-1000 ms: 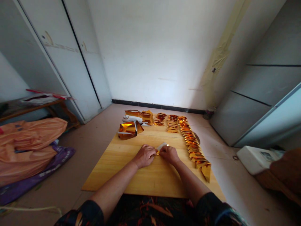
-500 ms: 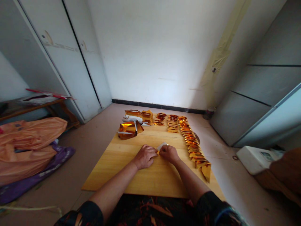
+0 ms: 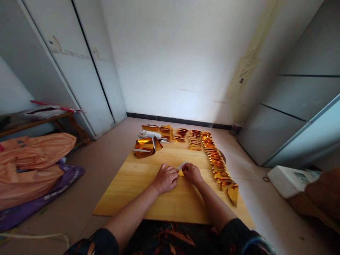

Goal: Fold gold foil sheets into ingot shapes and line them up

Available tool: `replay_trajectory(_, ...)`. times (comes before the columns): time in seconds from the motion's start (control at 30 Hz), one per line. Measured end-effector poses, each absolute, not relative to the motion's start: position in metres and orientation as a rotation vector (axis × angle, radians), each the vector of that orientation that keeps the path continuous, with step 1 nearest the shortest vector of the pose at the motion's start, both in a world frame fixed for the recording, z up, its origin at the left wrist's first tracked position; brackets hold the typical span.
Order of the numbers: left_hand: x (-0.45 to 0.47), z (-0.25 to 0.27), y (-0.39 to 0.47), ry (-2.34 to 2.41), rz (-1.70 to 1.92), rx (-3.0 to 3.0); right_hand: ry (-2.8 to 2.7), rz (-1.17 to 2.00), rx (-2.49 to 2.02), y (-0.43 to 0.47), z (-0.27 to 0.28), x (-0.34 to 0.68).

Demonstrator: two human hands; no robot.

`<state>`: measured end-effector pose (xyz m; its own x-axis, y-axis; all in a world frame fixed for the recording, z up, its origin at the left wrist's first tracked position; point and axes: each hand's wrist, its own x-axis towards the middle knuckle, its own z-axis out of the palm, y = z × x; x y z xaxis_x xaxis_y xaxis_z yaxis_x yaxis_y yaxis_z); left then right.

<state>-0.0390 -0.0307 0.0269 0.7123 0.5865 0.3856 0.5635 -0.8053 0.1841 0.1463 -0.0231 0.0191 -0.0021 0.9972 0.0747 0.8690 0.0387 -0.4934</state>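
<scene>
While both hands meet near the middle of the wooden board, the small gold-and-white piece [image 3: 181, 173] lies in the gap between them, low on the surface. Key relation: the piece is to the right of the left hand [image 3: 166, 177] and to the left of the right hand [image 3: 192, 173], its gold edge running roughly crosswise from one set of fingertips to the other. Its pale part sits beyond that edge, on the side away from the person, partly behind the right fingers. True long axis uncertain, since fingers cover both ends. Neither hand is clearly nearer; both touch it. Grip, right: thumb and fingers bunched together, apparently pinching the piece's right end. Grip, left: fingertips at the left end, palm down; cannot tell whether the thumb pinches or the fingers only press. Surroundings on the board [image 3: 127, 191]: a long overlapping row of folded gold pieces [image 3: 219, 166] along the right side, well apart from the piece; a curled gold sheet [image 3: 145, 146] at far left, beyond the left hand.
</scene>
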Motion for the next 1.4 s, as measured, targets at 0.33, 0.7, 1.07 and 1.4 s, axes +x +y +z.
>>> replay_trajectory(0.33, -0.038, 0.028, -0.033, 0.99, 0.687, 2.85, -1.915, 0.535, -1.819, -0.03, 0.027, 0.146)
replay_trajectory(0.7, -0.033, 0.029, -0.033, 1.033, 0.71, 2.861, -1.906, 0.604, -1.687, -0.025, 0.024, 0.159)
replay_trajectory(1.07, -0.02, 0.022, -0.026, 1.323, 0.699, 2.774, -2.103, 0.227, -1.816, -0.049, 0.029, 0.132)
replay_trajectory(1.4, -0.038, 0.025, -0.02, 1.286, 0.668, 2.801, -2.344, 0.229, -1.518, -0.062, 0.025, 0.131)
